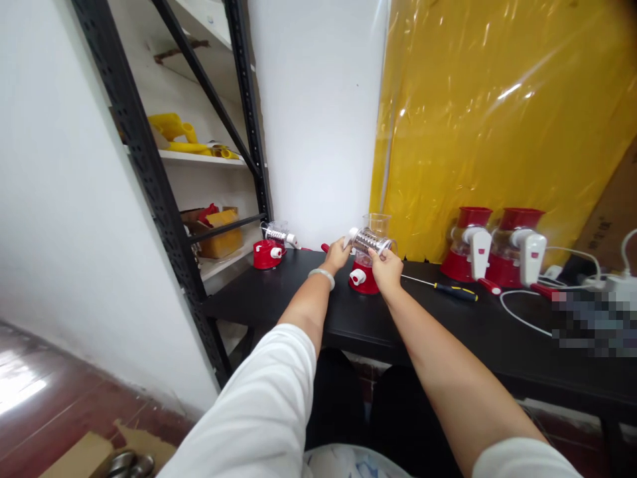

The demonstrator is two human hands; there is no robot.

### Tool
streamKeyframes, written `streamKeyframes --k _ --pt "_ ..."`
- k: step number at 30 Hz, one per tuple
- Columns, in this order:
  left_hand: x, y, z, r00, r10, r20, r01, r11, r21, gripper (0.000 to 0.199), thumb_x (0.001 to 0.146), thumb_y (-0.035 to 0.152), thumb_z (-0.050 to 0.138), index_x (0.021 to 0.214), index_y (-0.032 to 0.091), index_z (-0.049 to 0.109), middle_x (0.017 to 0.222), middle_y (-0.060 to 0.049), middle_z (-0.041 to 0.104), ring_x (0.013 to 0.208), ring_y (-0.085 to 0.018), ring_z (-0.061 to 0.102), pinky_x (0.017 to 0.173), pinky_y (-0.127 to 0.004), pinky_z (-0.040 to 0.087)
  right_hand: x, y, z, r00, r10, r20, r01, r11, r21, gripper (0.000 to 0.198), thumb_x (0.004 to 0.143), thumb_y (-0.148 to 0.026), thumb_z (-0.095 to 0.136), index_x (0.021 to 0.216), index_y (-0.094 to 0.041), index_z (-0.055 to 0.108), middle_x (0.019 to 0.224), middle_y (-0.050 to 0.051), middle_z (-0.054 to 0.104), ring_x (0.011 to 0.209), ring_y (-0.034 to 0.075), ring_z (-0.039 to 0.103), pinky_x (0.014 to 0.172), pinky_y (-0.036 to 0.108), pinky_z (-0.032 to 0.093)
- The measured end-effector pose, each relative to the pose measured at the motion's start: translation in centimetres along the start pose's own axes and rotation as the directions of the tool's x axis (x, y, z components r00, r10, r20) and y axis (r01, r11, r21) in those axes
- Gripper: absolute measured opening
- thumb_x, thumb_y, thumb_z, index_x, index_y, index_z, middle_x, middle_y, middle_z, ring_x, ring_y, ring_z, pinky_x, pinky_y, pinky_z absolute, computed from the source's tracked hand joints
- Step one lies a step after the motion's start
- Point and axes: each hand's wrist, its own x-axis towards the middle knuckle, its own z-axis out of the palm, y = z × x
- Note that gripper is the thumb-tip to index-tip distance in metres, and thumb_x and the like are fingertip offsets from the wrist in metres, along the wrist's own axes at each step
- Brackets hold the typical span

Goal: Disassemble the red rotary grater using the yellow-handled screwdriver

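Between my two hands is a metal grater drum with a white crank fitting on its left end. My left hand grips the white crank end; a red handle tip shows just beyond it. My right hand is closed on the drum's right rim. Directly behind and below stands a rotary grater base, red with a white knob at its front and a clear hopper on top. The drum hides part of this body, and I cannot tell whether the two touch.
On the black table, another red grater base and a drum are at the left. A screwdriver lies to the right. Two assembled graters stand farther right, near white cables. A black shelf rack rises at the left.
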Motion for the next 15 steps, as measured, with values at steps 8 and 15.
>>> streamKeyframes --k 8,15 --pt "1.1 1.3 -2.5 0.995 0.017 0.103 -0.010 0.997 -0.072 0.020 0.072 0.018 0.067 0.091 0.013 0.065 0.085 -0.005 0.070 0.080 -0.019 0.064 0.076 -0.029 0.051 2.8 1.8 -1.8 0.967 -0.021 0.254 -0.034 0.977 0.209 0.039 0.065 -0.050 0.072 0.082 -0.015 0.074 0.082 0.012 0.077 0.082 0.030 0.071 0.073 0.037 0.052" --pt "1.4 2.5 -3.7 0.961 -0.024 0.276 0.073 0.983 -0.169 0.040 0.069 0.007 0.058 0.108 0.014 0.055 0.077 -0.002 0.067 0.058 -0.015 0.062 0.054 -0.025 0.051 5.1 2.6 -2.7 0.876 -0.085 0.475 -0.117 0.917 0.380 0.061 0.054 -0.055 0.083 0.098 -0.015 0.074 0.098 0.012 0.077 0.094 0.028 0.071 0.087 0.040 0.054"
